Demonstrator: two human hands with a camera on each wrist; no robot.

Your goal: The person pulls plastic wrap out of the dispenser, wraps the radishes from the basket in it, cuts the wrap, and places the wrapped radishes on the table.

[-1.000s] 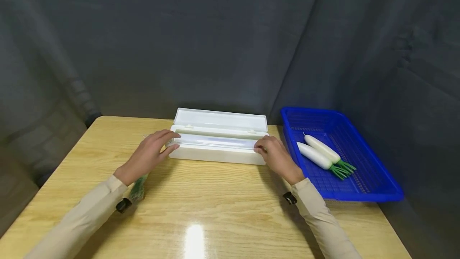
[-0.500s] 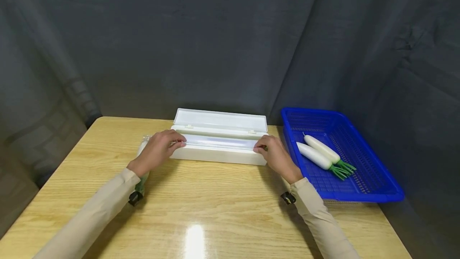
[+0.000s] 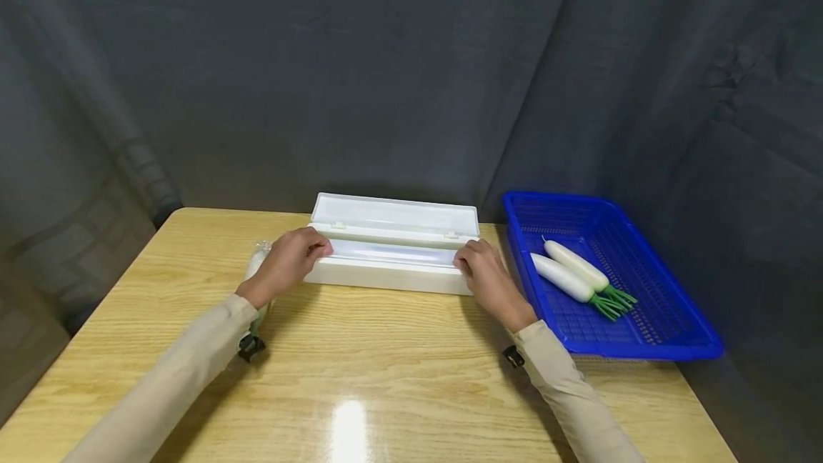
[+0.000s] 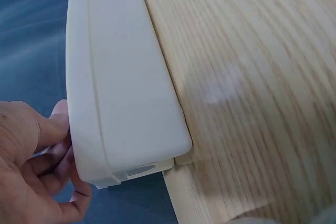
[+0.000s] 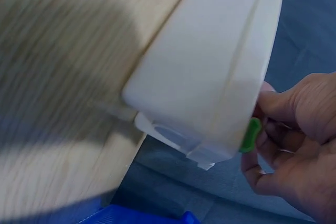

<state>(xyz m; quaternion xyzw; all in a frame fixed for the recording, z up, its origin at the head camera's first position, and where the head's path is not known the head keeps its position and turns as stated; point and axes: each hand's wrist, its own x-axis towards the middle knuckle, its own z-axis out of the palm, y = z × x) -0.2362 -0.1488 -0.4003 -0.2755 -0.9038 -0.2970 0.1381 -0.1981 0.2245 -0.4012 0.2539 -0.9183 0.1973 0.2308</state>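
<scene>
A long white cling film dispenser (image 3: 386,276) lies on the table, its lid (image 3: 395,213) tipped back. Across its opening shows the shiny cling film (image 3: 392,253). My left hand (image 3: 291,261) pinches the film at the left end, thumb and fingertips close together. At the right end my right hand (image 3: 491,283) pinches the film's edge the same way. In the right wrist view, a small green slider (image 5: 251,135) sits at the dispenser's end, right by my right fingers. The dispenser's wall hides part of the fingertips in both wrist views.
A blue basket (image 3: 691,338) with two white radishes (image 3: 569,274) stands to the right. Partly behind my left wrist lies a plastic-wrapped radish (image 3: 258,259). The wooden table (image 3: 398,363) extends in front, and a dark curtain (image 3: 386,77) hangs behind.
My left hand has moved right onto the dispenser's left end, and its spread thumb and fingers have come together on the film. My right hand has stayed almost in place.
</scene>
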